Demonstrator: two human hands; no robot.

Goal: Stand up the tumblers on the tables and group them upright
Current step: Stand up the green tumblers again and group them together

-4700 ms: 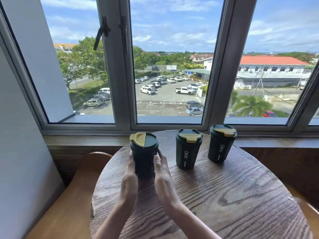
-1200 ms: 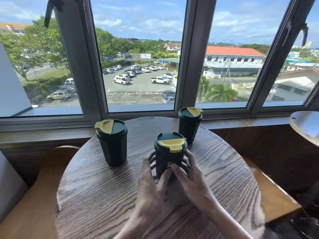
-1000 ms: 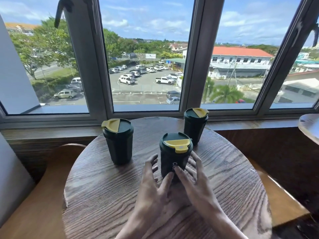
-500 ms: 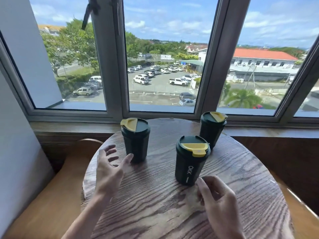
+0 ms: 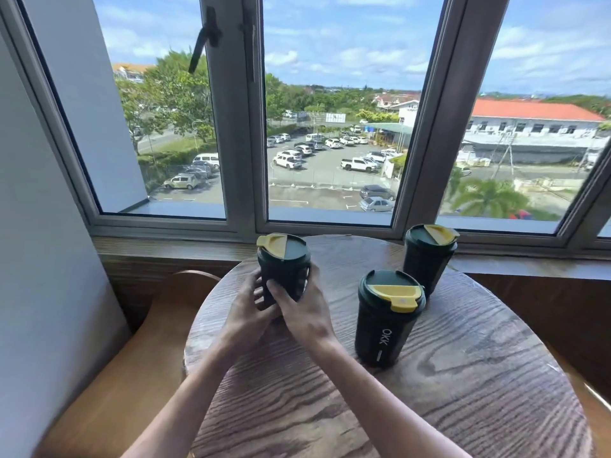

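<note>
I'm gripping the left tumbler [image 5: 283, 264] with both hands, my left hand [image 5: 246, 312] and right hand [image 5: 305, 310] curling round its lower body; it's standing upright on the table [image 5: 446, 401]. The middle tumbler [image 5: 386, 320] is standing just right of my right hand, the far tumbler [image 5: 429, 256] behind it.

Three tumblers [image 5: 388, 320] upright on table [image 5: 463, 391] — window [image 5: 330, 127] behind.
</note>
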